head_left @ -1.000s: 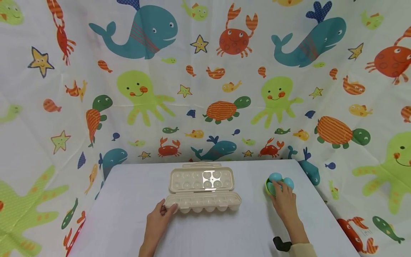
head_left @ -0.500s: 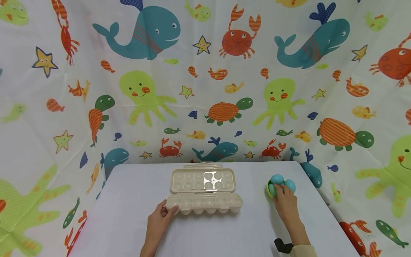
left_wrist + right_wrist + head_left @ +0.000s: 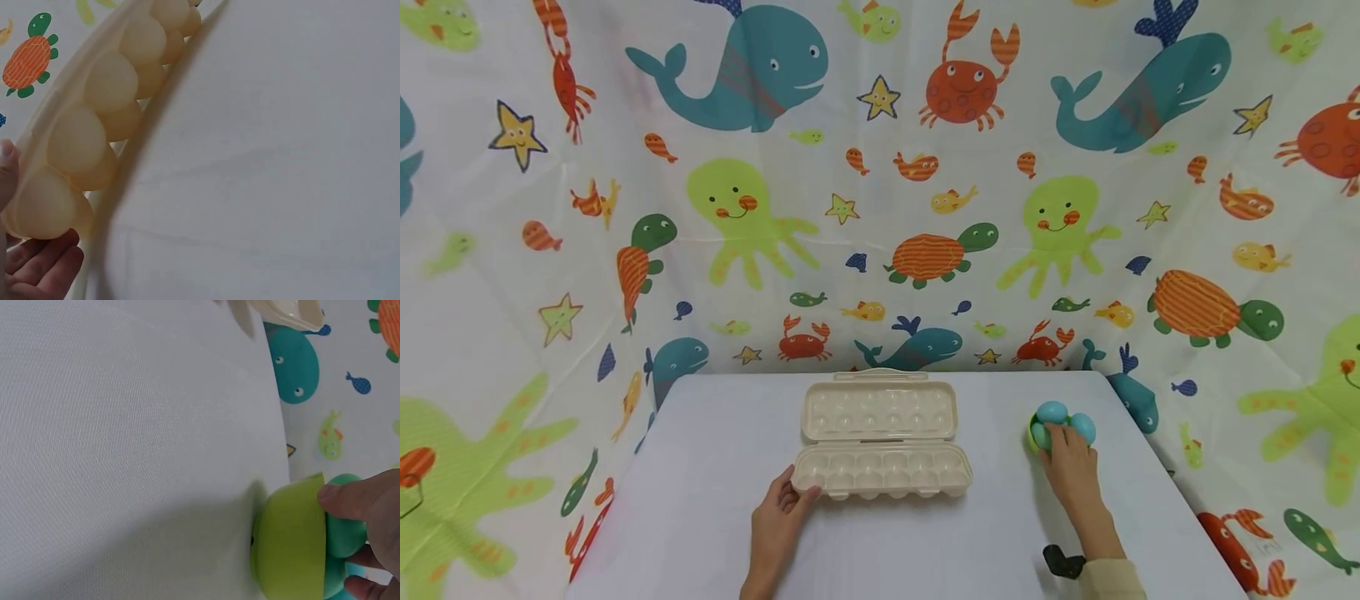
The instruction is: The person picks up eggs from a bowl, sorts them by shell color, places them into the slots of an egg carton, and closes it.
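A cream plastic egg carton point(image 3: 883, 492) lies with its lid point(image 3: 880, 437) folded back on the white table, and its cups hold no eggs. My left hand point(image 3: 777, 525) grips the near left corner, thumb on the rim; in the left wrist view its fingers point(image 3: 53, 262) curl beneath the rounded cups. At the right stands a lime-green bowl point(image 3: 290, 537) of blue and green eggs point(image 3: 1052, 412). Reaching into it, my right hand point(image 3: 1070, 467) holds a green egg point(image 3: 347, 534) between thumb and fingers, with the thumb tip beside the bowl's rim. Part of that egg is hidden.
A white cloth covers the table point(image 3: 722, 450). Behind and at both sides hangs a curtain point(image 3: 820, 242) printed with sea animals. A small black device point(image 3: 1062, 562) sits at my right wrist. Between the carton and the bowl lies a stretch of bare cloth.
The carton's near edge has tipped down slightly, showing more of its cups' insides. My right hand stays at the bowl, moving only slightly. The whole view has shifted a little.
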Action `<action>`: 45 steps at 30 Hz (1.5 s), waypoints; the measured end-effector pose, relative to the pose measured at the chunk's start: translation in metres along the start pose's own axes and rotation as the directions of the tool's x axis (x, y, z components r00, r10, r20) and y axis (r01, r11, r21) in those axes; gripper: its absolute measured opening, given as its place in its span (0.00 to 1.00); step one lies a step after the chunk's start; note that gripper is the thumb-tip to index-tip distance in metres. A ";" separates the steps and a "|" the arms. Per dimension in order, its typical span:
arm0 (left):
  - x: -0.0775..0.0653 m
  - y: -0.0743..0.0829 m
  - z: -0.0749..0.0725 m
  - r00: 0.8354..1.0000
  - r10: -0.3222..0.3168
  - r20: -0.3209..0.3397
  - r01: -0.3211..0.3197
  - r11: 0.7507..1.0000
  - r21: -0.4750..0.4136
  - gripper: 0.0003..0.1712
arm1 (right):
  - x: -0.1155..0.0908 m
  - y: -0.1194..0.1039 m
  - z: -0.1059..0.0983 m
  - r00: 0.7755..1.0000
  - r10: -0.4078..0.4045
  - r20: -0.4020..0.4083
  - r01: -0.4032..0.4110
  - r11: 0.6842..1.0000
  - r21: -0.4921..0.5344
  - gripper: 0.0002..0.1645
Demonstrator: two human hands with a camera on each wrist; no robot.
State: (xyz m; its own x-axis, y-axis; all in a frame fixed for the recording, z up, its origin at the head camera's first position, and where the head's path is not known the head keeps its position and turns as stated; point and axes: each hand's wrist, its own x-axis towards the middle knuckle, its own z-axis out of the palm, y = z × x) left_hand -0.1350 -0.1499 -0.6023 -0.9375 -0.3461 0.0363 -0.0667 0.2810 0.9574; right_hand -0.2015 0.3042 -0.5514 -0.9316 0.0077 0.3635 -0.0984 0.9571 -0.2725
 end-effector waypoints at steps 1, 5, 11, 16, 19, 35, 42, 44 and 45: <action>0.000 -0.003 0.001 1.000 0.002 -0.005 -0.002 1.000 -0.019 0.41 | 0.001 0.000 0.000 1.000 0.000 -0.002 0.000 1.000 -0.001 0.29; -0.002 -0.012 0.007 0.999 0.030 -0.028 -0.032 0.998 -0.053 0.41 | 0.003 -0.003 0.000 1.000 0.003 -0.004 -0.003 1.000 -0.003 0.29; -0.002 -0.022 0.012 0.987 0.135 -0.084 -0.138 0.990 -0.040 0.39 | 0.006 -0.005 0.001 1.000 0.003 0.004 -0.003 1.000 0.001 0.29; 0.003 -0.026 0.013 0.986 0.149 -0.076 -0.151 0.988 -0.024 0.41 | 0.009 -0.007 0.003 1.000 -0.009 -0.022 0.009 1.000 0.005 0.30; 0.005 -0.026 0.012 0.987 0.145 -0.070 -0.148 0.988 -0.037 0.42 | 0.011 -0.008 0.004 1.000 -0.010 -0.026 0.010 1.000 0.000 0.30; 0.003 -0.004 0.006 0.960 0.250 -0.123 -0.262 0.961 -0.088 0.39 | 0.020 -0.014 0.001 0.997 0.045 0.069 -0.045 0.999 -0.010 0.29; -0.002 0.009 -0.001 0.966 0.247 -0.082 -0.254 0.963 -0.095 0.38 | 0.018 -0.021 -0.001 0.994 0.065 0.085 -0.065 0.998 -0.003 0.27; -0.003 0.008 -0.002 0.969 0.237 -0.074 -0.244 0.964 -0.102 0.38 | 0.017 -0.025 -0.001 0.996 0.063 0.070 -0.064 0.998 0.013 0.27; -0.003 0.007 -0.002 0.970 0.233 -0.072 -0.240 0.965 -0.105 0.38 | 0.017 -0.028 -0.001 0.996 0.062 0.063 -0.063 0.998 0.021 0.26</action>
State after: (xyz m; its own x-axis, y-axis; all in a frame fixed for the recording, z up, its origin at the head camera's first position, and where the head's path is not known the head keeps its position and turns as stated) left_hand -0.1326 -0.1483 -0.5949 -0.9002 -0.3346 0.2789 0.1964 0.2598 0.9455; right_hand -0.2144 0.2780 -0.5370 -0.9561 0.0486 0.2890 -0.0466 0.9483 -0.3138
